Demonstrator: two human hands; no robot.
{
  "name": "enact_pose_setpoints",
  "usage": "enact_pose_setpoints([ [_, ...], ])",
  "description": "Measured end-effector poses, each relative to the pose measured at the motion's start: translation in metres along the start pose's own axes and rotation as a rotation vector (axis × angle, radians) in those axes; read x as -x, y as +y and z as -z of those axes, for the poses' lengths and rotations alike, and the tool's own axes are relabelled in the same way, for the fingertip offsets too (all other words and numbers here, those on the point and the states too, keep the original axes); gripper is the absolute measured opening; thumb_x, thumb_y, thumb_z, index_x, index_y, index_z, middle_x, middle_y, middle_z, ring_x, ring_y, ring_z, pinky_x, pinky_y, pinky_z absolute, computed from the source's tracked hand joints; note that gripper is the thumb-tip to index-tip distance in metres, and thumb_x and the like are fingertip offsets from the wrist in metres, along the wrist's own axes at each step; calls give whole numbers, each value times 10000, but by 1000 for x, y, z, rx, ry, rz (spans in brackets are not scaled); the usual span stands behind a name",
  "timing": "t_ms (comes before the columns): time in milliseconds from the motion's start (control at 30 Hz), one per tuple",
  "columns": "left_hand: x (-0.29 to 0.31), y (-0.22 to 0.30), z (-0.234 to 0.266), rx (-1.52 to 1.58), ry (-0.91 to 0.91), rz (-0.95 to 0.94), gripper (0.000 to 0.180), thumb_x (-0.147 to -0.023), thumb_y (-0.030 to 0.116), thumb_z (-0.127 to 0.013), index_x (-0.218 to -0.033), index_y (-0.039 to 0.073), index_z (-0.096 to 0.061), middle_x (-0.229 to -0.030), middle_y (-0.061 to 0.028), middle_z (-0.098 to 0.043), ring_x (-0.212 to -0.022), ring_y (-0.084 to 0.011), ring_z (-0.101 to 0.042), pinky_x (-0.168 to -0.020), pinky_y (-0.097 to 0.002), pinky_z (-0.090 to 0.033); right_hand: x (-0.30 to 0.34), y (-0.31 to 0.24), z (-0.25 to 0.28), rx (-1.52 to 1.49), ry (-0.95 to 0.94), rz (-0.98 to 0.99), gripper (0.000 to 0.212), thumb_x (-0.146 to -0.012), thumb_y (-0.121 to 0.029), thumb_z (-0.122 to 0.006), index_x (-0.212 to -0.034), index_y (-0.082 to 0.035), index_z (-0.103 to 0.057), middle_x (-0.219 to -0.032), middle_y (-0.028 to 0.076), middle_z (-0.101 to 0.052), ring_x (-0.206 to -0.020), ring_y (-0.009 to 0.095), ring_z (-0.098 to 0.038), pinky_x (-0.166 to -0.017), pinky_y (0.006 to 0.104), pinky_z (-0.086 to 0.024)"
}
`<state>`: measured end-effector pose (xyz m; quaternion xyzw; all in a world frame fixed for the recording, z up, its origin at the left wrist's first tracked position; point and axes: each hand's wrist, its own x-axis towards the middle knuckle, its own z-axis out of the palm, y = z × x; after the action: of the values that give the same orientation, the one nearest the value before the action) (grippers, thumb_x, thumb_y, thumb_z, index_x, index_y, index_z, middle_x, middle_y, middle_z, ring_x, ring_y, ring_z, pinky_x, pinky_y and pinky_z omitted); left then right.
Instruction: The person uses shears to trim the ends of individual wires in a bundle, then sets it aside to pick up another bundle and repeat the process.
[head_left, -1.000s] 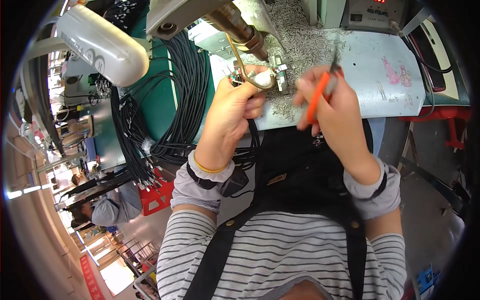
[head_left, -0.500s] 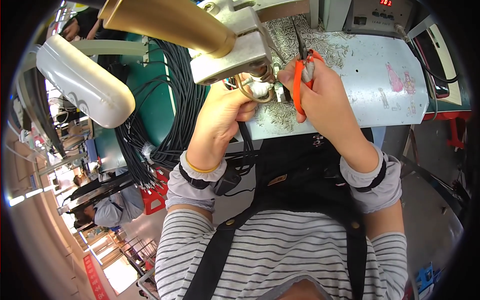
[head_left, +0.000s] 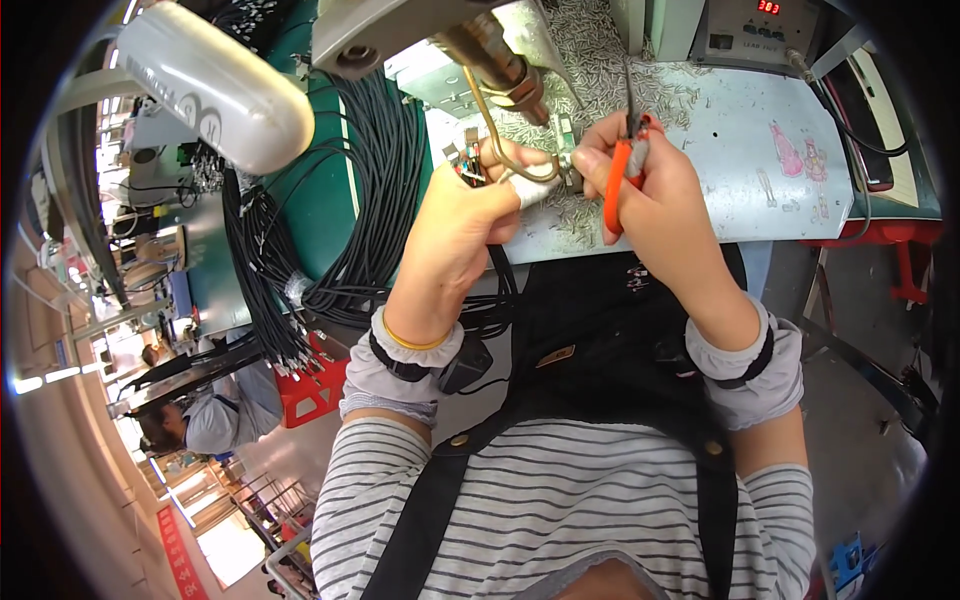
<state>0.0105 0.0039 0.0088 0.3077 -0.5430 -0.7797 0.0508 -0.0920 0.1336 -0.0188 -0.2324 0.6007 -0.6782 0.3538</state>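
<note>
My left hand (head_left: 455,205) is closed round the end of a black cable (head_left: 502,268), whose thin coloured wires (head_left: 467,160) fan out past the fingers. White wrapping covers the fingertip nearest a small metal fixture (head_left: 566,140). In my right hand (head_left: 650,185) lies a pair of orange-handled pliers (head_left: 616,190), dark pointed jaws facing away. The right thumb and forefinger come together beside the fixture; whatever is between them cannot be made out. Above my left hand hangs a soldering head (head_left: 500,75) with a curved metal tube (head_left: 487,115).
A bundle of black cables (head_left: 375,190) lies on the green mat (head_left: 310,215) at left. Many small metal pieces (head_left: 670,95) litter the pale work plate (head_left: 735,190). A white lamp (head_left: 225,95) overhangs at upper left; a control box (head_left: 760,35) stands at back right.
The view has shifted, so the soldering head now appears higher and further left, showing more of the fixture. Both hands sit slightly further right in the picture, still holding the cable and pliers.
</note>
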Motion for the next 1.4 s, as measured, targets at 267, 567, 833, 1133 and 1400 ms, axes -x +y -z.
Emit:
enact_pose_setpoints([
  [267,39,-19,-6,-67,-55,-172,227,-814,54,-506,-1029,-5,-548,-842,-53,-548,-698,-99,-491,-602,-210,-381,30,-15,11,253,178,97,99,-841,-115,-523,-875,-22,-522,-652,26,-520,-457,45,-439,-398,182,-354],
  [567,55,-36,-16,-459,-149,-241,166,-814,8,-506,-975,-20,-534,-872,-45,-550,-774,-106,-514,-715,-224,-420,58,1,-5,817,-75,510,103,-801,-39,-555,-896,-5,-536,-658,25,-529,-494,60,-451,-441,206,-359],
  [833,55,-32,3,318,-189,72,91,-780,-2,-573,-865,7,-540,-718,-22,-538,-612,-20,-459,-556,-157,-365,51,5,-4,432,36,410,174,-740,34,-567,-898,-35,-589,-651,14,-538,-498,107,-491,-433,209,-348],
  [1133,57,-40,-14,-174,110,-380,113,-727,-45,-607,-817,1,-556,-697,28,-526,-643,-19,-476,-592,-146,-369,46,15,-2,841,85,999,278,-656,-3,-666,-917,-77,-603,-735,13,-614,-560,134,-581,-424,205,-356],
  [1400,66,-38,-15,-808,204,-672,242,-607,-76,-635,-835,-28,-567,-677,-30,-527,-576,-80,-513,-511,-178,-382,49,10,-7,878,108,940,168,-674,-67,-655,-823,-48,-580,-650,29,-598,-529,130,-575,-427,210,-405],
])
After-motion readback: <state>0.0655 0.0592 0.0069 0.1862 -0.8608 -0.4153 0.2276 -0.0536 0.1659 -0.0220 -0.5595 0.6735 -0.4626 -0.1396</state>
